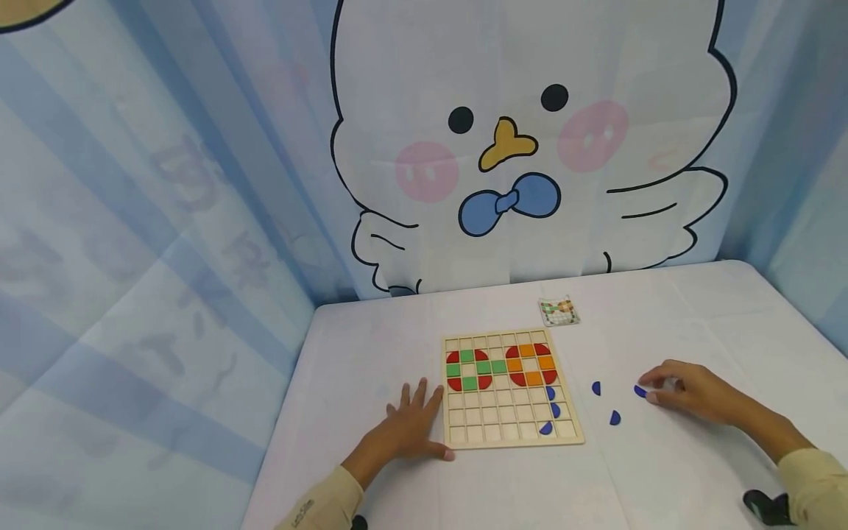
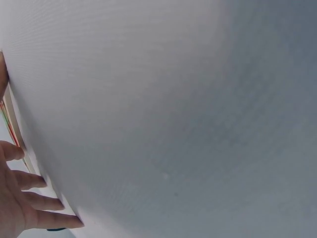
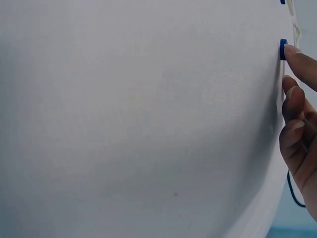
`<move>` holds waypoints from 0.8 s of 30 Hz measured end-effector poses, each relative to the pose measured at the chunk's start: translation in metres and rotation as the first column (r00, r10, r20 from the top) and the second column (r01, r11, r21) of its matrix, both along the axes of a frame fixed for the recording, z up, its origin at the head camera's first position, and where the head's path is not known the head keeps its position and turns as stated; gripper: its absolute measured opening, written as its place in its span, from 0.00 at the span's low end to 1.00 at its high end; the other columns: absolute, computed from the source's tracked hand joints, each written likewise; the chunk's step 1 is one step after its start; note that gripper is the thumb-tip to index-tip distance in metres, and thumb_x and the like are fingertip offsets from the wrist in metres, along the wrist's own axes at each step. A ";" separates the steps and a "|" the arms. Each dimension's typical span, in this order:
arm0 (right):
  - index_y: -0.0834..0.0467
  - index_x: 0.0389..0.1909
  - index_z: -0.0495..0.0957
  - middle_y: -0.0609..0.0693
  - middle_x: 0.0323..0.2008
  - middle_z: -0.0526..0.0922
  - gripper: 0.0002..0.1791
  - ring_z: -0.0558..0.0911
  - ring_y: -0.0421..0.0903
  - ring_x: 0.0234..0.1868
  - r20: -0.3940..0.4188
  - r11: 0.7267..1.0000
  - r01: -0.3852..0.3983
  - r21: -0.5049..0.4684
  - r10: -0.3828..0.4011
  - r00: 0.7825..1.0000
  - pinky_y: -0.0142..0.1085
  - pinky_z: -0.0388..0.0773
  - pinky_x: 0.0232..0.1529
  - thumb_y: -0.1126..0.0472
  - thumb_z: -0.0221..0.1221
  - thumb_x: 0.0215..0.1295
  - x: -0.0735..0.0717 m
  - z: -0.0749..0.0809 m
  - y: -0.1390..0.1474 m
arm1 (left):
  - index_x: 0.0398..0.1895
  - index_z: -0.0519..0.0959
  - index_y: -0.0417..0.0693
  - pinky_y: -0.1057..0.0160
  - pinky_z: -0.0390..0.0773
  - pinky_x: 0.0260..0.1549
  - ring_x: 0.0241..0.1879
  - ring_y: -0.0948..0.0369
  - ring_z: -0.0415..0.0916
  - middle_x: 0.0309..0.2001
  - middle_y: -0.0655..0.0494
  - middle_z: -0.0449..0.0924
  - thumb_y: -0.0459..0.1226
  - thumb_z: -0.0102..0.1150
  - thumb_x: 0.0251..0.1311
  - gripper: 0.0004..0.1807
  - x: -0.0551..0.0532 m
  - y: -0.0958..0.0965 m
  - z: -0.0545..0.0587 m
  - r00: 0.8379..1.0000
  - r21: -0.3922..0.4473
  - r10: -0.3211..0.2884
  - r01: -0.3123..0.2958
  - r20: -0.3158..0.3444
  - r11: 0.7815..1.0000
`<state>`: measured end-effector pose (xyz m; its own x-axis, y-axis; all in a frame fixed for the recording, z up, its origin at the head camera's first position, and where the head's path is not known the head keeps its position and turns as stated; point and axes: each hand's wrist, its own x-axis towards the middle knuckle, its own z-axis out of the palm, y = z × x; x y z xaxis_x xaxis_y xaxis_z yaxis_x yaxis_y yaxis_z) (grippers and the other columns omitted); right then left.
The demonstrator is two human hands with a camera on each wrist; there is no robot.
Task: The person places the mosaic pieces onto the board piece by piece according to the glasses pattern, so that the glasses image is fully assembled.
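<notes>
A wooden grid board (image 1: 503, 436) lies on the table with red, green and orange pieces in its upper rows. Three blue pieces (image 1: 555, 410) sit near its right side. My left hand (image 1: 412, 427) rests with fingers spread at the board's left edge, the thumb by its lower left corner; the left wrist view shows its straight fingers (image 2: 42, 202). Off to the right, my right hand (image 1: 692, 390) pinches a blue half-round piece (image 1: 640, 391) at the tabletop. In the right wrist view the thumb touches that blue piece (image 3: 283, 49), while other fingers are curled.
Two more loose blue pieces, one upper (image 1: 596, 388) and one lower (image 1: 615, 418), lie between the board and my right hand. A small pattern card (image 1: 559, 311) is behind the board. A printed curtain (image 1: 424, 258) hangs behind the white table (image 1: 371, 346).
</notes>
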<state>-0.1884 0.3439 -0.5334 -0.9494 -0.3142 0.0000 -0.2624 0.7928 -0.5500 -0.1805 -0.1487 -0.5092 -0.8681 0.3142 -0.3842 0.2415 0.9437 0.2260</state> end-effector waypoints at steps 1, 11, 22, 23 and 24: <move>0.53 0.47 0.85 0.42 0.41 0.85 0.15 0.74 0.27 0.39 -0.004 1.000 -0.006 0.000 0.006 1.000 0.27 0.76 0.39 0.55 0.70 0.60 -0.001 0.000 0.000 | 0.81 0.52 0.56 0.25 0.58 0.64 0.78 0.34 0.40 0.81 0.43 0.43 0.65 0.73 0.43 0.63 0.000 0.000 0.000 1.000 -0.002 -0.001 0.001 -0.001 1.000; 0.60 0.51 0.83 0.41 0.33 0.77 0.20 0.71 0.31 0.32 0.139 0.994 -0.071 -0.083 0.082 0.987 0.28 0.72 0.32 0.56 0.70 0.59 -0.004 0.005 -0.007 | 0.81 0.52 0.56 0.25 0.58 0.64 0.78 0.33 0.40 0.81 0.43 0.43 0.65 0.73 0.43 0.63 -0.001 -0.001 -0.007 1.000 -0.003 -0.001 0.001 -0.006 1.000; 0.59 0.48 0.84 0.41 0.32 0.78 0.18 0.70 0.32 0.32 0.079 1.000 0.016 -0.023 -0.014 0.997 0.27 0.72 0.32 0.54 0.71 0.59 -0.001 0.001 -0.010 | 0.81 0.52 0.55 0.25 0.58 0.64 0.78 0.33 0.40 0.81 0.42 0.43 0.65 0.73 0.43 0.63 -0.002 -0.001 -0.005 1.000 -0.002 -0.001 0.001 -0.003 1.000; 0.58 0.47 0.85 0.41 0.32 0.78 0.18 0.70 0.32 0.32 0.069 1.000 0.016 -0.020 -0.015 0.998 0.27 0.73 0.33 0.54 0.70 0.59 -0.001 0.000 -0.010 | 0.81 0.52 0.55 0.25 0.58 0.64 0.78 0.33 0.40 0.81 0.42 0.43 0.65 0.73 0.43 0.63 -0.002 -0.001 -0.004 1.000 -0.004 -0.002 0.002 -0.005 1.000; 0.58 0.47 0.85 0.41 0.32 0.78 0.17 0.70 0.32 0.32 0.063 1.000 0.021 -0.020 -0.019 0.998 0.27 0.73 0.33 0.54 0.70 0.59 -0.001 -0.001 -0.011 | 0.81 0.52 0.55 0.25 0.58 0.64 0.78 0.33 0.41 0.81 0.42 0.43 0.65 0.73 0.43 0.63 -0.002 -0.001 -0.004 1.000 -0.003 -0.002 0.002 -0.005 1.000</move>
